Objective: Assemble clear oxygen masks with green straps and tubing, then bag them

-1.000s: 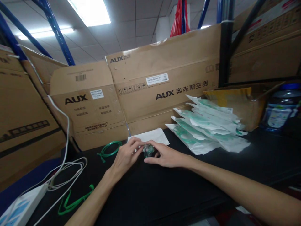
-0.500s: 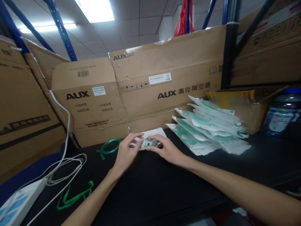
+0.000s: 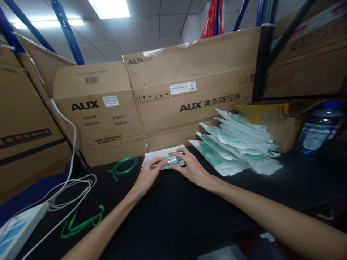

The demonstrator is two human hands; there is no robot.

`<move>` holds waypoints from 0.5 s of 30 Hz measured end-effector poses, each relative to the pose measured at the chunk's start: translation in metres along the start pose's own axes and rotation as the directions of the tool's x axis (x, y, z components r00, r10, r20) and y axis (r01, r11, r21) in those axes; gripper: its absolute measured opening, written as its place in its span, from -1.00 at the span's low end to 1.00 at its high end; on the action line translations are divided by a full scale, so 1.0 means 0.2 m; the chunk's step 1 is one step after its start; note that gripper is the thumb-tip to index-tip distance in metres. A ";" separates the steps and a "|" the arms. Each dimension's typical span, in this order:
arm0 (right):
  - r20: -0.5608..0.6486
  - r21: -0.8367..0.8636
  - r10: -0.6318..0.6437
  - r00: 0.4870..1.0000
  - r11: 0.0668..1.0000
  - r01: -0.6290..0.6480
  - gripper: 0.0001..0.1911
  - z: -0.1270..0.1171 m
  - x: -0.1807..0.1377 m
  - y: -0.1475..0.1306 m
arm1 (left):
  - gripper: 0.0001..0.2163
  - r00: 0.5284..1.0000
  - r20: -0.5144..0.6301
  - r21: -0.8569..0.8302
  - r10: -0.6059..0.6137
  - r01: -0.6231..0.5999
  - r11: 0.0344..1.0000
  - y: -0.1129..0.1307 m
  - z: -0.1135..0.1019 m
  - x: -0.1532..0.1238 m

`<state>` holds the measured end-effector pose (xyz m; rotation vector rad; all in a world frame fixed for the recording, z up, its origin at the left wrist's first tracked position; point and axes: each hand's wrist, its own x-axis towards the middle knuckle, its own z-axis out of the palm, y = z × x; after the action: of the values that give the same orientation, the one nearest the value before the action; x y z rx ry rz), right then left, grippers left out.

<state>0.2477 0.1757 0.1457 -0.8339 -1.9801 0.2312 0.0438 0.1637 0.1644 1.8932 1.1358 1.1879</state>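
Both hands have moved up the black table (image 3: 189, 216) toward twelve o'clock since a second ago, carrying the small clear-green plastic piece (image 3: 173, 160) with them. Then it sat on bare table short of the white pouch (image 3: 154, 157); now it rests on top of that pouch, near its three o'clock end. Judging from this, the piece looks to be getting matched with its flat wrapper rather than worked on in the open.

The left hand (image 3: 148, 175) lies with its fingers stretched nearly flat, tips pressing the pouch at the piece's nine o'clock side. The right hand (image 3: 191, 168) curls narrowly around the piece from three o'clock, thumb and forefinger pinching it lightly; whether the grip is firm cannot be told.

Counted: one pouch under the hands; a fanned stack of sealed packets (image 3: 238, 148) at two o'clock from the hands, about seven edges showing, though the exact number is unclear. Two loose lengths of green tubing: one coil (image 3: 123, 166) at nine o'clock beside the pouch, one loop (image 3: 78, 225) at seven o'clock near the table's edge. One white cable (image 3: 67, 187) runs to one power strip (image 3: 16, 231) at eight o'clock. One blue-capped jar (image 3: 317, 130) stands at three o'clock, and cardboard boxes (image 3: 189, 86) wall the back.
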 end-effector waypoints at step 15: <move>0.270 0.397 0.125 0.955 0.889 -0.228 -0.55 0.02 0.02 -0.02 | -0.68 0.999 0.036 -0.135 0.000 0.004 0.991 0.00 -0.01 0.00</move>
<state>0.2419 0.1764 0.1483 -0.7232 -1.9629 0.8764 0.0426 0.1645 0.1653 1.8036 1.0121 1.1943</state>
